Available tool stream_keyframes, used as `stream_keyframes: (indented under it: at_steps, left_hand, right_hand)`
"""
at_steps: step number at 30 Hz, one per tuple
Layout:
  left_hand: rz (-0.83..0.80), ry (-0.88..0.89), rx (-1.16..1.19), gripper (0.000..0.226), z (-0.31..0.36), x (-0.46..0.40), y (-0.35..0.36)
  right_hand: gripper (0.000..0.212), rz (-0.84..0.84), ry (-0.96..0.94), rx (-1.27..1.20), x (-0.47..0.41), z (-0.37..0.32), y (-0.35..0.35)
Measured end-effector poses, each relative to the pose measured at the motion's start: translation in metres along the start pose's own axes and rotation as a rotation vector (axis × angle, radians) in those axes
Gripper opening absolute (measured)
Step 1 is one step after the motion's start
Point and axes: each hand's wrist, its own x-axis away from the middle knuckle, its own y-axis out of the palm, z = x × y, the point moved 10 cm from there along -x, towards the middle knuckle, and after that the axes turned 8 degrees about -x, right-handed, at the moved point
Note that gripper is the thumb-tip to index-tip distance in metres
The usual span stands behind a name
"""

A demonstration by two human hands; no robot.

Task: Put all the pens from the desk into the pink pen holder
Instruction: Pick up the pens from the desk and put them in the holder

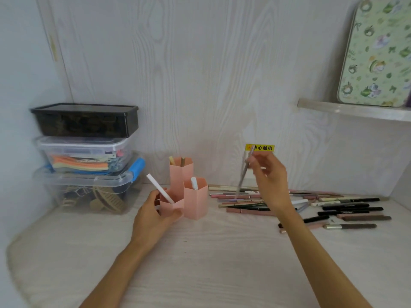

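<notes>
Right hand grip pinching a blurred pen, long axis near-vertical, tip down, left hand grip clasping pink pen holder, lower left of the pen.

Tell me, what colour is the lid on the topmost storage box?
Black, on the topmost storage box, seen in the head view.

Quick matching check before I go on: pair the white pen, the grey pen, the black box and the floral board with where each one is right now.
1. white pen
2. grey pen
3. black box
4. floral board

a. on the shelf
b. top of the stacked boxes
c. held in the raised right hand
d. leaning out of the pink pen holder by the left hand

Pairs: 1-d, 2-c, 3-b, 4-a
</notes>
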Motion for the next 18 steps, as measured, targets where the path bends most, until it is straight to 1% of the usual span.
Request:
stream_keyframes:
  at_steps: [3,5,9,11,13,15,18]
  left_hand:
    - [0.004,0.011,0.001,0.053,0.002,0.001,-0.002]
    - [0.002,0.013,0.006,0.053,0.003,0.001,-0.002]
    - [-0.007,0.016,0.027,0.053,0.003,0.002,-0.002]
    - [-0.002,0.018,0.030,0.052,0.003,0.002,-0.003]
    - [0.001,0.019,0.024,0.053,0.002,0.002,-0.004]
    - [-0.002,0.019,0.020,0.052,0.003,0.001,-0.003]
    - [0.003,0.010,0.007,0.052,0.001,0.000,-0.001]
  right_hand:
    - [0.007,0.112,-0.014,-0.315,-0.018,-0.028,0.013]
    - [0.015,0.159,-0.069,-0.380,-0.027,-0.046,0.026]
    - [0.035,0.197,-0.188,-0.306,-0.031,-0.066,0.059]
    - [0.036,0.226,-0.206,-0.265,-0.028,-0.063,0.070]
    - [0.033,0.242,-0.210,-0.222,-0.023,-0.056,0.079]
    - [0.030,0.190,-0.197,-0.174,-0.017,-0.044,0.089]
    - [0.030,0.046,-0.196,-0.023,-0.005,-0.030,0.110]
